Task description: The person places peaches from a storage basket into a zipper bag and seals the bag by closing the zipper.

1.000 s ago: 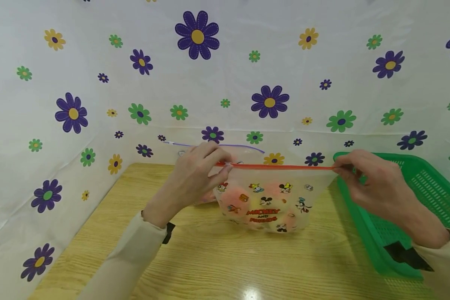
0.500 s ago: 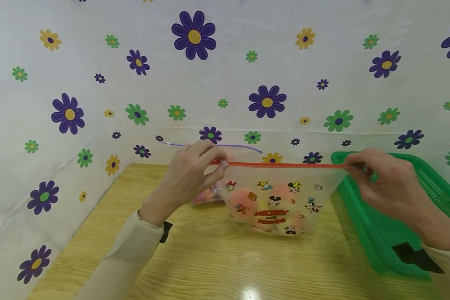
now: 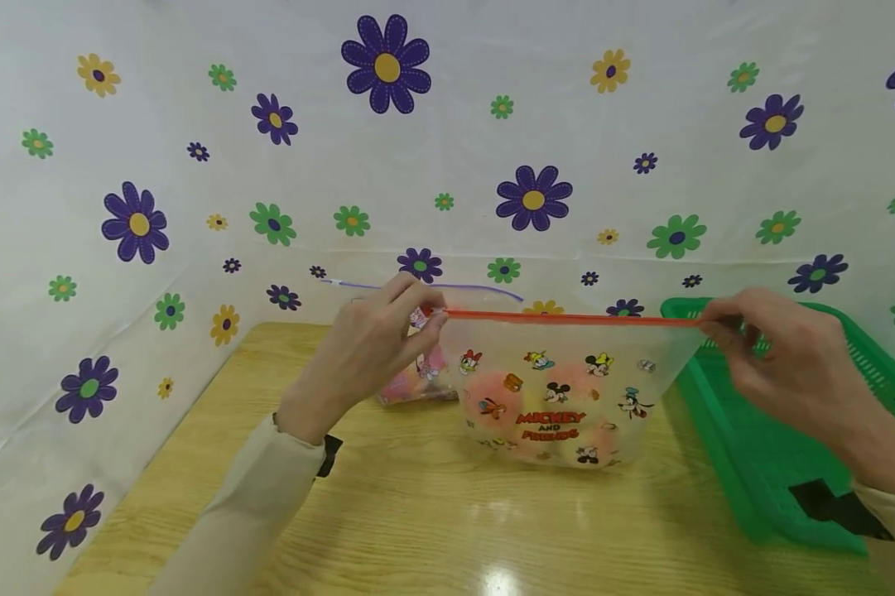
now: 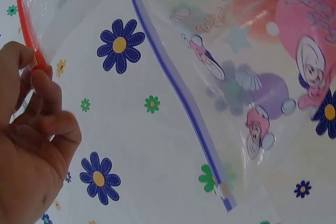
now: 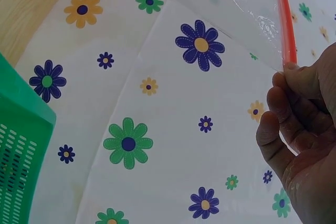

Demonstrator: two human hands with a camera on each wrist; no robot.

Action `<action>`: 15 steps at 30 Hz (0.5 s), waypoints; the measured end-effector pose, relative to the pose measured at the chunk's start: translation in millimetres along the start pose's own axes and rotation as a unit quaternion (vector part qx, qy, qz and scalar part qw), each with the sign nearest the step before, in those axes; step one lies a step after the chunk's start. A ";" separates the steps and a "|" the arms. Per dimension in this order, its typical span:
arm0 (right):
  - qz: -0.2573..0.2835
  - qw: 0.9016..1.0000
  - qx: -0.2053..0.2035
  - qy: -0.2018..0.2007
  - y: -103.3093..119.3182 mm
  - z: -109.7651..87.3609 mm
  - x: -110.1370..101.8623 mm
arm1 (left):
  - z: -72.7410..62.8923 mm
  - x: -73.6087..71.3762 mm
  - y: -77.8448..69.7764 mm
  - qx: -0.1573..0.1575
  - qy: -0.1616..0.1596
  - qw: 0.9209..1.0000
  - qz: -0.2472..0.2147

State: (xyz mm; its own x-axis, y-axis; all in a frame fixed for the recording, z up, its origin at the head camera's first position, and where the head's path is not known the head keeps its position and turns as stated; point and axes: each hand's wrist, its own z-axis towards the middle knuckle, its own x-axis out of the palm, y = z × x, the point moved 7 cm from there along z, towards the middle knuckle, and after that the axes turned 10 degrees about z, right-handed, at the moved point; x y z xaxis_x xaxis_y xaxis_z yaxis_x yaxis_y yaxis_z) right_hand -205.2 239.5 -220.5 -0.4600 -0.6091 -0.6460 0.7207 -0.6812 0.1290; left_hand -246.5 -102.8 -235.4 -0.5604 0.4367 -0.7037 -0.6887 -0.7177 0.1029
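A translucent zip bag (image 3: 551, 397) with a red zip strip (image 3: 566, 318) and cartoon prints hangs stretched between my hands in the head view. Round pinkish and yellowish things show blurred through its plastic; their kind cannot be made out. My left hand (image 3: 376, 352) pinches the strip's left end, where a pale slider shows partly between thumb and finger. At the opposite end, my right hand (image 3: 786, 360) pinches the strip's right corner. Both grips show in the wrist views, with the left hand (image 4: 37, 124) and the right hand (image 5: 304, 114) on the red strip.
Behind my left hand stands a second zip bag (image 3: 425, 377) with a purple zip strip (image 4: 181, 95) and pink prints, holding colourful things. A green plastic basket (image 3: 745, 488) is at the right on the wooden table (image 3: 387, 513). Flowered sheeting (image 3: 447, 157) rises behind.
The red-zipped bag has shifted to the right, along with my right hand. My left hand stays near its place, now closer to the strip's left end. More of the rear bag shows.
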 end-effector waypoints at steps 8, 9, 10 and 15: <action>-0.010 0.999 0.031 -0.022 -17.6 2.6 -7.1 | 23.4 25.9 5.0 -0.080 0.037 0.988 -0.128; -0.008 0.999 0.038 -0.022 -20.9 2.3 -6.6 | 25.1 30.8 5.8 -0.092 0.040 0.985 -0.143; -0.006 0.999 0.047 -0.019 -24.6 1.5 -5.6 | 25.9 35.8 5.9 -0.102 0.043 0.981 -0.157; -0.002 0.997 0.070 0.021 -41.0 -10.1 6.2 | 17.9 58.0 -3.4 -0.110 0.058 0.972 -0.198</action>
State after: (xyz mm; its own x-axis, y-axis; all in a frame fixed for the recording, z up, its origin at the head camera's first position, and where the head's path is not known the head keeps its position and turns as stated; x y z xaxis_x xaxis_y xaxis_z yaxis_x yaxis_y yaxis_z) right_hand -232.4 267.7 -237.4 -0.4378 -0.5913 -0.6773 0.6380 -0.7351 0.2293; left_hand -284.9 -65.3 -263.9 -0.2076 0.6472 -0.7336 -0.7173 -0.6106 -0.3357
